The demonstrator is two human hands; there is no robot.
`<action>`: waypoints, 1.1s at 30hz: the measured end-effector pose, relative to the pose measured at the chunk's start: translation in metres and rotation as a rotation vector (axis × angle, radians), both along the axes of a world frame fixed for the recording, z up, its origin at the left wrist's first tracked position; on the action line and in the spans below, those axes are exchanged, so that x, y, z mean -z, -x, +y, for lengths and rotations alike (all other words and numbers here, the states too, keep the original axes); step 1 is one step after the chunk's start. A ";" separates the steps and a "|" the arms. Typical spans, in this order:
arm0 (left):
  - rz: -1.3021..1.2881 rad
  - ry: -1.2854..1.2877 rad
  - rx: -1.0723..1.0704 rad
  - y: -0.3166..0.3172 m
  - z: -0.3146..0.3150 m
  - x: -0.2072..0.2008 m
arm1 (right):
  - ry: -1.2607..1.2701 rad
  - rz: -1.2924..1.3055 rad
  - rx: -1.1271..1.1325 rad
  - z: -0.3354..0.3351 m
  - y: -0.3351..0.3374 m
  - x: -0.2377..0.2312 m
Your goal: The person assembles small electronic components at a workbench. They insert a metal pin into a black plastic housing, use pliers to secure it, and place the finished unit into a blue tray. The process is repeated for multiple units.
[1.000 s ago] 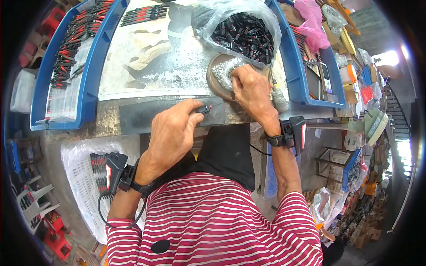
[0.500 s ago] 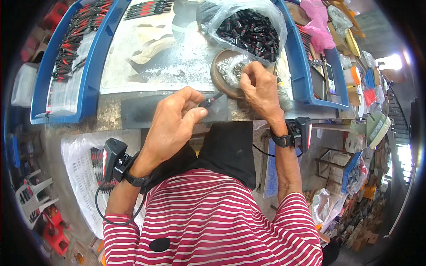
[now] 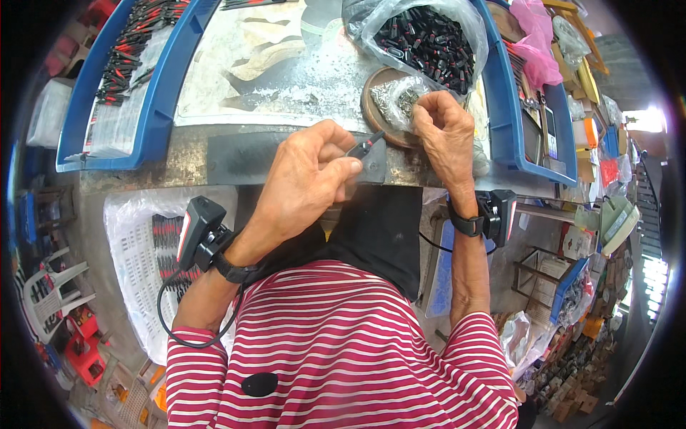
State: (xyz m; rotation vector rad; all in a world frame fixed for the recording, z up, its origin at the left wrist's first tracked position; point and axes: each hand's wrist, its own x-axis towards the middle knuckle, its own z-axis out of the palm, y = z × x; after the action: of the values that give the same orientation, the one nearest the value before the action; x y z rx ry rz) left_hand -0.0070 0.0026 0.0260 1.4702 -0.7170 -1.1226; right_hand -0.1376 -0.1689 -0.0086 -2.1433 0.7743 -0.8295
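Between the thumb and fingers of my left hand (image 3: 307, 175) is a small black plastic part (image 3: 366, 146) with a touch of red, its tip pointing up and to the right, just over the bench's front edge. My right hand (image 3: 449, 136) is closed in a pinch at the right rim of a round brown bowl (image 3: 369, 107). Whatever its fingertips may hold is too small or hidden to make out. A clear plastic bag (image 3: 391, 97) with small shiny metal pieces lies in the bowl. Behind stands a larger clear bag (image 3: 477, 36) full of black parts (image 3: 425, 50) with red bits.
Blue trays flank the work surface: the left tray (image 3: 153, 118) holds rows of black-and-red tools (image 3: 143, 43), the right tray (image 3: 506, 121) assorted items. A dark mat (image 3: 250, 157) lies along the front edge. Below left, a white basket (image 3: 132, 250) holds more black-and-red pieces.
The whole view has shifted slightly, so the bench sits farther right and higher. Both hands keep nearly the same places over it, and the black part stays in my left hand.
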 end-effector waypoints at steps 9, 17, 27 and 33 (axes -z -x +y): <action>-0.175 0.060 -0.062 0.004 -0.006 0.014 | -0.137 -0.151 0.056 0.014 0.002 -0.012; -0.323 0.062 -0.124 0.010 -0.010 0.018 | -0.712 -0.246 -0.113 0.053 0.005 -0.026; -0.616 0.128 -0.179 0.018 -0.014 0.026 | -0.775 -0.327 -0.083 0.069 -0.003 -0.018; -0.758 0.150 -0.196 0.023 -0.015 0.033 | -0.763 -0.306 -0.055 0.070 -0.004 -0.016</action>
State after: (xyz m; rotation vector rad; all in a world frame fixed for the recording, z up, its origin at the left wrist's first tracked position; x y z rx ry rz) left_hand -0.0303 -0.0124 -0.0065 1.7917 -1.1118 -0.3248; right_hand -0.1339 -0.0990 0.0071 -1.3215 0.7143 -0.6654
